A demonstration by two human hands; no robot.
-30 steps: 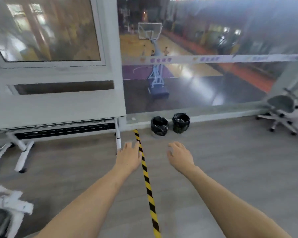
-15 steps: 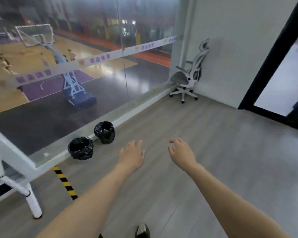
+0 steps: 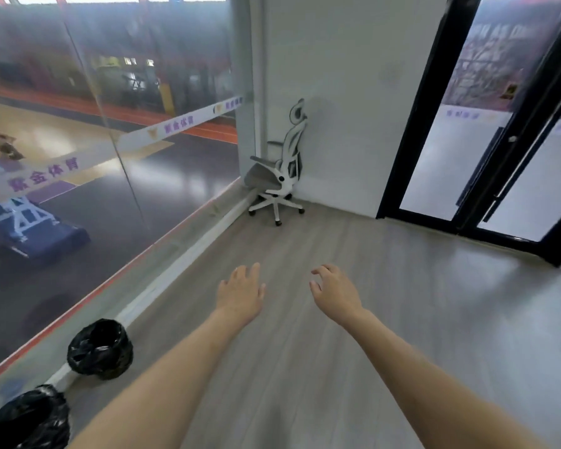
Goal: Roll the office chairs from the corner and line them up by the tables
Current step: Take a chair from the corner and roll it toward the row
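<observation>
Facing the corner of the room, I see one office chair (image 3: 277,176), white-framed with a grey seat and a headrest, standing on its wheeled base where the glass wall (image 3: 110,157) meets the white wall (image 3: 344,92). Its back is toward the white wall and its seat toward the glass. My left hand (image 3: 240,294) and right hand (image 3: 334,294) reach forward side by side over the grey wood floor (image 3: 402,303), palms down, fingers spread and loose, grasping nothing; both are well apart from the chair. Two bins lined with black bags (image 3: 100,350) (image 3: 26,419) sit at the foot of the glass wall, at lower left. A black-framed glass door (image 3: 467,124) stands to the right of the white wall. Through the glass wall, a sports court lies below.
</observation>
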